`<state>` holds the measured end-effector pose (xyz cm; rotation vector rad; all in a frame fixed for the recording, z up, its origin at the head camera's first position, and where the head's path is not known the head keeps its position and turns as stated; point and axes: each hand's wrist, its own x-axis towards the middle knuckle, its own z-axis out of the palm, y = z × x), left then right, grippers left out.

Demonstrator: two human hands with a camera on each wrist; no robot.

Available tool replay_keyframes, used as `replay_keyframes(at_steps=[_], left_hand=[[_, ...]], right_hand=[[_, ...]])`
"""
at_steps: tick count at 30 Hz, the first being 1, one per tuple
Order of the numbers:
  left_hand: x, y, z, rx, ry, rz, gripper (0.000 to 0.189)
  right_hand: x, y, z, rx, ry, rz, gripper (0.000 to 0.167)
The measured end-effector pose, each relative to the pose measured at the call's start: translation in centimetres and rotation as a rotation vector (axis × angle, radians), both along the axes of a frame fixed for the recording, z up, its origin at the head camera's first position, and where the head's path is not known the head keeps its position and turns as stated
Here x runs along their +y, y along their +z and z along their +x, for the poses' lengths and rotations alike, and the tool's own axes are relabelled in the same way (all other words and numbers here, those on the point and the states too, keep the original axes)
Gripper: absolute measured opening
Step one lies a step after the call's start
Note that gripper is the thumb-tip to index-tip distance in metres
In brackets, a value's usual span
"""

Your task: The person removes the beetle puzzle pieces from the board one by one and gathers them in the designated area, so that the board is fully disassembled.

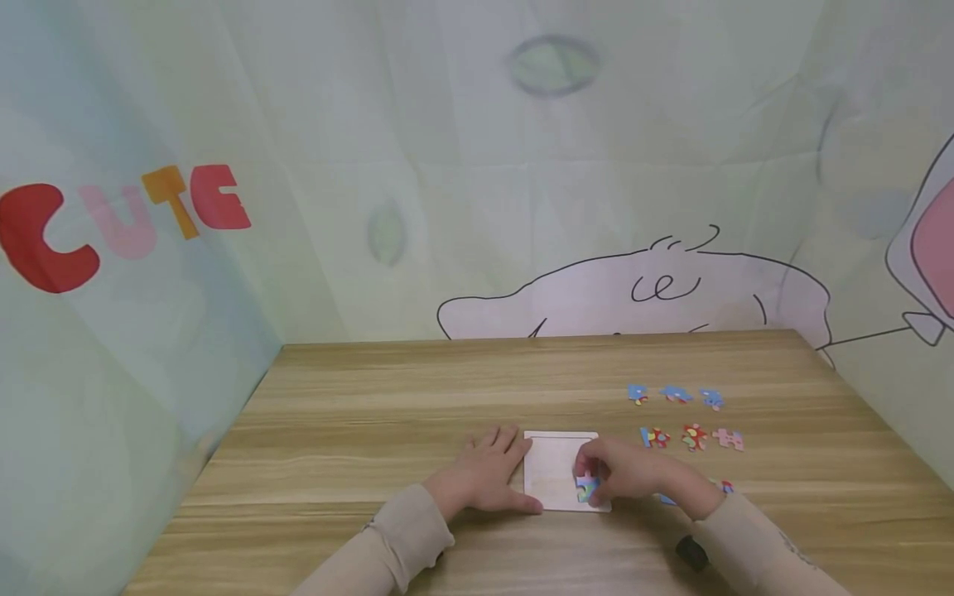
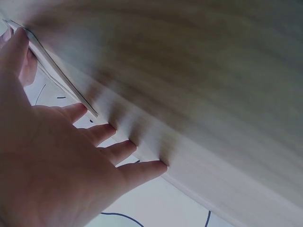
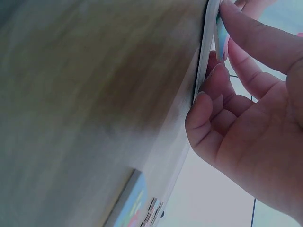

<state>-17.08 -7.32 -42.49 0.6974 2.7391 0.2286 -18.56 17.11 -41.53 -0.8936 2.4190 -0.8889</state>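
Observation:
A pale, flat puzzle board (image 1: 547, 468) lies on the table in the head view, with a thin line near its top edge. My left hand (image 1: 486, 473) spreads its straight fingers along the board's left side, thumb at the lower left corner. In the left wrist view, the fingertips (image 2: 128, 144) meet the tabletop beside the board. Over the board's lower right part, my right hand (image 1: 629, 470) pinches a blue and green jigsaw piece (image 1: 585, 488) between thumb and fingers. The right wrist view shows this piece edge-on and tilted close above the board; its other fingers curl at the board's edge.
Right of the board are rows of colourful jigsaw pieces: blue ones (image 1: 675, 393) at the back, red and pink ones (image 1: 694, 437) in the middle. Nearer pieces (image 1: 726, 487) are partly hidden by my right forearm. A small black object (image 1: 691, 553) shows beside my right sleeve.

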Motion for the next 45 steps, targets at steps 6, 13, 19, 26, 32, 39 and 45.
replay_keyframes(at_steps=[6, 13, 19, 26, 32, 39, 45], left_hand=[[0.0, 0.0, 0.0, 0.003, -0.005, -0.007, 0.096], [-0.1, 0.1, 0.1, -0.006, -0.004, -0.008, 0.096], [-0.1, 0.0, 0.0, -0.007, -0.005, 0.004, 0.096], [-0.1, -0.2, -0.1, 0.008, -0.010, -0.006, 0.096], [-0.1, -0.1, -0.1, 0.014, -0.015, -0.012, 0.096], [0.0, 0.1, 0.0, 0.004, -0.014, -0.013, 0.096], [-0.1, -0.1, 0.0, 0.012, -0.011, -0.010, 0.097]], right_hand=[[0.3, -0.2, -0.2, -0.001, 0.024, -0.034, 0.020], [0.6, -0.4, -0.4, 0.039, 0.053, -0.050, 0.009], [0.8, -0.4, -0.2, 0.076, 0.049, -0.060, 0.010], [1.5, -0.3, -0.1, 0.059, 0.023, -0.099, 0.011], [2.7, 0.3, 0.2, 0.063, 0.021, -0.126, 0.010], [5.4, 0.9, 1.0, 0.111, 0.018, -0.120, 0.005], [8.2, 1.0, 1.3, 0.164, 0.011, -0.135, 0.005]])
